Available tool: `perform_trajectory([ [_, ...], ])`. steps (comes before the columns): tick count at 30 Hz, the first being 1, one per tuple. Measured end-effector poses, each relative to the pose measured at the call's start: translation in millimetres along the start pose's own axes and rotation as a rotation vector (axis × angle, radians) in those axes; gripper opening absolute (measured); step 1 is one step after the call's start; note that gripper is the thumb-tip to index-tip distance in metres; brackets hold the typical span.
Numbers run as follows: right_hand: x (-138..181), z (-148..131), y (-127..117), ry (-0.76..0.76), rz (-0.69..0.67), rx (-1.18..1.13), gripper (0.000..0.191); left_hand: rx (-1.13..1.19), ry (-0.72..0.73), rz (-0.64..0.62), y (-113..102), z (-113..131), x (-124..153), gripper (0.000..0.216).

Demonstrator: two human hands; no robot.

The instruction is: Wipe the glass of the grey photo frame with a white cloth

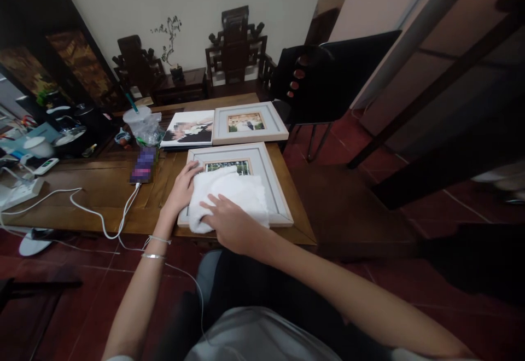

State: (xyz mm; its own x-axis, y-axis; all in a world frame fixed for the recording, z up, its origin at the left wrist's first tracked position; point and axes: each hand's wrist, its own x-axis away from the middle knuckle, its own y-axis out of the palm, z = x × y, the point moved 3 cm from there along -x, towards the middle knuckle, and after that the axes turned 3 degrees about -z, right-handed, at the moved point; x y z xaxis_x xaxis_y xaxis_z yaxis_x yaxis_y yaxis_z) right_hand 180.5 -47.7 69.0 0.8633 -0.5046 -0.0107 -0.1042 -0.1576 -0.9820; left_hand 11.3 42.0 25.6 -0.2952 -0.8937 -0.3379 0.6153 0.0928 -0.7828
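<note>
A framed picture point(279, 199) with a pale wooden border and grey mat lies flat at the table's near right corner. Over its lower part is spread a folded white cloth point(250, 191), which hides much of the small photo point(233, 165) in the middle. My right hand point(233, 221) presses on the cloth, fingers spread over it and holding it against the frame. My left hand point(185, 185) rests at the frame's left edge beside the cloth, its fingers stretched out. The underside of both hands is hidden.
Behind lie a second framed picture point(281, 126) and a photo album point(188, 126). To the left are a phone point(143, 165) on a white charging cable point(95, 213), a plastic-wrapped cup point(137, 117), and a power strip point(24, 191). A black chair point(340, 82) stands at the right.
</note>
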Motion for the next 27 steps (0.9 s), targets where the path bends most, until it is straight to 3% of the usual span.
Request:
perform_trajectory([
  [9,75,36,-33,0.331,-0.2,0.089,0.041,-0.173,-0.077,-0.144,7,-6,-3,0.049],
  [14,48,21,-20,0.216,-0.131,0.069,0.037,-0.237,-0.115,-0.107,12,-4,-2,0.05],
  [19,12,4,4,0.029,0.054,0.0,0.041,-0.23,-0.06,-0.122,11,-3,2,0.049],
  [22,26,11,4,0.083,0.038,-0.013,0.045,-0.208,-0.046,-0.114,10,-3,3,0.048],
  [27,84,41,-15,0.284,-0.016,0.047,0.047,-0.205,-0.058,-0.11,12,-3,1,0.048],
])
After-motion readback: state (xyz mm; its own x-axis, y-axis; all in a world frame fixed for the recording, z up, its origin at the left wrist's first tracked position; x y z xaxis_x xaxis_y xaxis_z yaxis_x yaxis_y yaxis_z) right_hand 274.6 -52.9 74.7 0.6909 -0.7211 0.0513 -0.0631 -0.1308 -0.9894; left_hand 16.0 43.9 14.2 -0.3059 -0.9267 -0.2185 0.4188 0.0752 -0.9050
